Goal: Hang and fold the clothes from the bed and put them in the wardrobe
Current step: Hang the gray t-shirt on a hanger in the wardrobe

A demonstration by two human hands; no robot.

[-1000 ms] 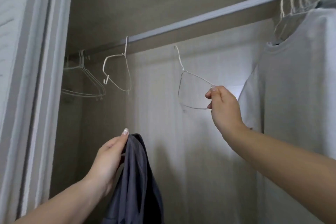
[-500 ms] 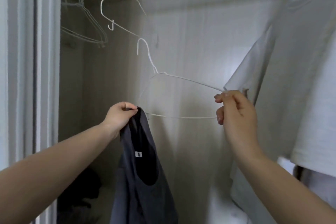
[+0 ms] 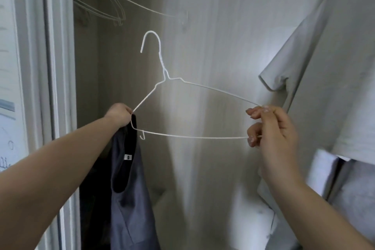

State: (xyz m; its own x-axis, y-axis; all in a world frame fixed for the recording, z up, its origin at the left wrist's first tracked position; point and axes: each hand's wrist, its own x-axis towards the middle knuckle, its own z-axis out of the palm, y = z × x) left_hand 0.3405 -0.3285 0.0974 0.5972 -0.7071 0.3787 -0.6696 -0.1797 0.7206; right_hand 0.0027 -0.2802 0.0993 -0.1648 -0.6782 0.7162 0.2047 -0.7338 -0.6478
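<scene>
Two hands: both grip one thin white wire hanger, held upright in front of the wardrobe's pale wood-grain back wall, hook uppermost.
Left hand: fingers curled round the hanger's left corner and, in the same grip, the top of a dark grey sleeveless garment.
Right hand: fingers pinch the hanger's right corner, where upper wire and bottom bar meet.
Garment: hangs straight down from the left hand, a small white label showing inside its neckline; it seems not yet threaded onto the hanger.
Spare hangers: several white wire ones, blurred, at upper left.
Light grey T-shirt: hangs at right, just beside the right hand.
White door frame: at left.
</scene>
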